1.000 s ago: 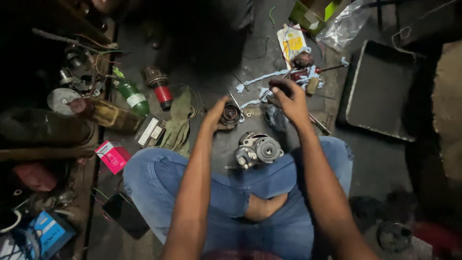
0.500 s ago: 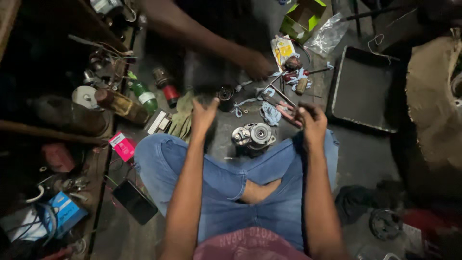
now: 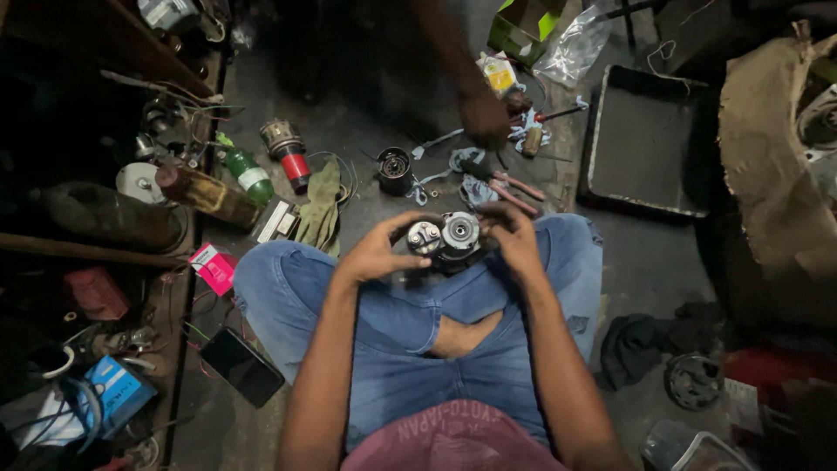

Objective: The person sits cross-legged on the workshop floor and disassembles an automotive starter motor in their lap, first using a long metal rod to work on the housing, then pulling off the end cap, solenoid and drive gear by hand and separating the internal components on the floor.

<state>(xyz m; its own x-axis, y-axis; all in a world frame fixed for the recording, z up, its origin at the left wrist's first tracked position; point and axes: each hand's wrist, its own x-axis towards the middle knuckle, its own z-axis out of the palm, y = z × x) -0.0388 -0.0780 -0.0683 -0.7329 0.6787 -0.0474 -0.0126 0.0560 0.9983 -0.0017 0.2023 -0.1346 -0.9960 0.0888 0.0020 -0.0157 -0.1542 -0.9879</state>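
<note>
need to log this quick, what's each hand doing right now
Left hand: closed on the left side of the motor part.
Right hand: closed on the right side of the same motor part.

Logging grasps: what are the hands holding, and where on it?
Both hands hold one round metal motor part over the lap: left hand grips its left side, right hand its right side. Exact finger contact is too dim to tell.
</note>
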